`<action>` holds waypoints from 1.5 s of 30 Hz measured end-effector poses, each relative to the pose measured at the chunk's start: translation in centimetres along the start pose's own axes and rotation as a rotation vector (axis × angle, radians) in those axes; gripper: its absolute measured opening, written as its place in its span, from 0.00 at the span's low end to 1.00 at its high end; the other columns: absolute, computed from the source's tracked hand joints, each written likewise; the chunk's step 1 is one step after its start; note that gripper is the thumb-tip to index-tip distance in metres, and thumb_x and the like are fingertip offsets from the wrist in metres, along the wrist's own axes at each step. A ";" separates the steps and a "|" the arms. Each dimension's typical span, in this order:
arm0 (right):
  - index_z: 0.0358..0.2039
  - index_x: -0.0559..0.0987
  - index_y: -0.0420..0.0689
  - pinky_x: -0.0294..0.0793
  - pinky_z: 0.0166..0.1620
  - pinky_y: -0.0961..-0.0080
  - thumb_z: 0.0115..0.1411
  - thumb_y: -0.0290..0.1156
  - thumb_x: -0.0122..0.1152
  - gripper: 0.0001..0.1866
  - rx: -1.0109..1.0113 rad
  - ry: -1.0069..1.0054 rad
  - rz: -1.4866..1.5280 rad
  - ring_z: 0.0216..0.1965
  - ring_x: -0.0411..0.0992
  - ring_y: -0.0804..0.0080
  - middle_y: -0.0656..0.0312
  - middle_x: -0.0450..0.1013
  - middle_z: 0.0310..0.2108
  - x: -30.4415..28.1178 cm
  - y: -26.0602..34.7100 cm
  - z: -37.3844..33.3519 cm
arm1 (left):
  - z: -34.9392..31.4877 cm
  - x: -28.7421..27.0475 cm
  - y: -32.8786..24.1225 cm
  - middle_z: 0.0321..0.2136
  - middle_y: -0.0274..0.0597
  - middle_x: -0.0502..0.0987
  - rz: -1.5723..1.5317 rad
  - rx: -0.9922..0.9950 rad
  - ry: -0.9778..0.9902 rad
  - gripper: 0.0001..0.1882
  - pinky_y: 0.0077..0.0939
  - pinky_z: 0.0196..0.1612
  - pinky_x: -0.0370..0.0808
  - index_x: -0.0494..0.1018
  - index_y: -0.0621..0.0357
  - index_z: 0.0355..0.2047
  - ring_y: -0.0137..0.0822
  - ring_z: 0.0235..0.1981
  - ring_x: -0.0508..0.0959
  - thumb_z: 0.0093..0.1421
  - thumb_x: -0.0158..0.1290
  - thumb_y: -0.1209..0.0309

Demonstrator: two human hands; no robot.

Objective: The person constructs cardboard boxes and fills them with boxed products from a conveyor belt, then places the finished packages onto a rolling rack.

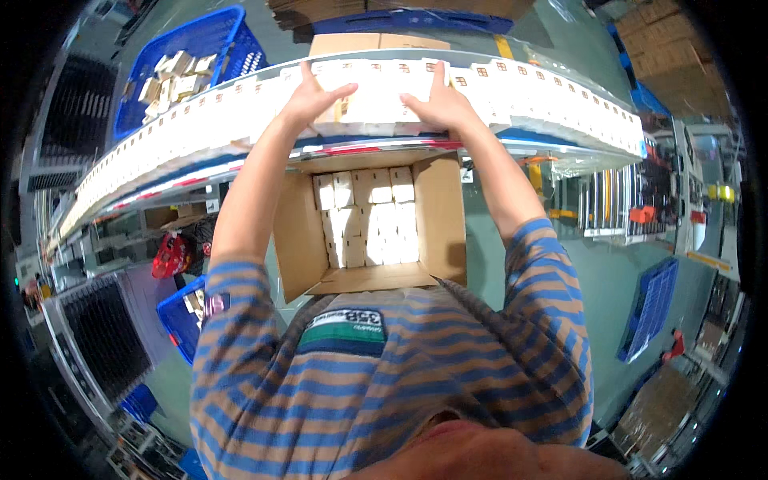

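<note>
Small white boxes (376, 88) stand side by side in a long, brightly lit row in front of me. My left hand (312, 100) rests on the row, its index finger stretched away and its thumb pointing right. A short gap to the right, my right hand (444, 104) lies on the row too, thumb pointing left and index finger stretched away. Several boxes sit between the two hands; the hands' outer fingers are partly lost in glare. Below my forearms stands an open cardboard carton (442, 216) with upright flaps, and more white boxes (368, 232) are packed in rows inside it.
A blue basket (248, 52) with loose white boxes stands beyond the row at the left. Another blue bin (172, 316) sits low at the left. A red-and-white striped edge (360, 147) runs along the row's near side. Blue pallet (650, 308) at the right.
</note>
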State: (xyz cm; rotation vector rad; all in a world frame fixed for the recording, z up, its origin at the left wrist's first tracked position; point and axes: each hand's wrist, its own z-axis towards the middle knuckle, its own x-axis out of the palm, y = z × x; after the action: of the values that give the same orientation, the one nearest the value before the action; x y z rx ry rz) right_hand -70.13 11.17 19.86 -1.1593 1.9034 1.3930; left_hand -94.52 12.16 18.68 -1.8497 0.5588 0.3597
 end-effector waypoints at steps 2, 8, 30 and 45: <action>0.63 0.41 0.28 0.66 0.55 0.67 0.48 0.59 0.58 0.59 0.020 -0.141 0.318 0.54 0.66 0.46 0.33 0.64 0.53 0.5 -1.5 2.3 | -0.6 0.2 -1.9 0.57 0.69 0.58 0.065 0.067 -0.086 0.64 0.34 0.57 0.66 0.31 0.71 0.64 0.53 0.58 0.64 0.46 0.65 0.51; 0.53 0.61 0.32 0.74 0.45 0.71 0.58 0.52 0.56 0.36 -0.264 -0.373 0.799 0.44 0.75 0.64 0.46 0.74 0.42 0.2 -1.0 -1.1 | -7.2 -3.3 -11.2 0.42 0.60 0.75 0.576 0.343 -0.369 0.55 0.39 0.40 0.79 0.42 0.65 0.64 0.48 0.39 0.79 0.47 0.65 0.54; 0.62 0.56 0.50 0.64 0.53 0.57 0.61 0.59 0.43 0.36 -0.129 0.105 1.233 0.58 0.59 0.59 0.56 0.58 0.58 5.1 6.1 0.4 | -5.4 -13.1 3.4 0.53 0.60 0.67 -0.280 -0.051 -0.089 0.46 0.33 0.60 0.58 0.58 0.74 0.57 0.47 0.57 0.66 0.52 0.55 0.45; 0.63 0.58 0.49 0.57 0.61 0.58 0.57 0.71 0.36 0.45 -0.073 0.234 1.445 0.63 0.54 0.59 0.54 0.55 0.62 3.0 3.8 -0.5 | -2.3 -6.4 3.7 0.63 0.53 0.53 -0.839 -0.084 0.073 0.49 0.46 0.61 0.59 0.48 0.53 0.66 0.43 0.64 0.56 0.55 0.31 0.29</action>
State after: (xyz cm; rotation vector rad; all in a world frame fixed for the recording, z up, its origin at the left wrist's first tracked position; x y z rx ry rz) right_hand -74.87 10.16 19.54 0.3051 3.0299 1.9640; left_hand -101.95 10.29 19.75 -2.0036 -0.2139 -0.2514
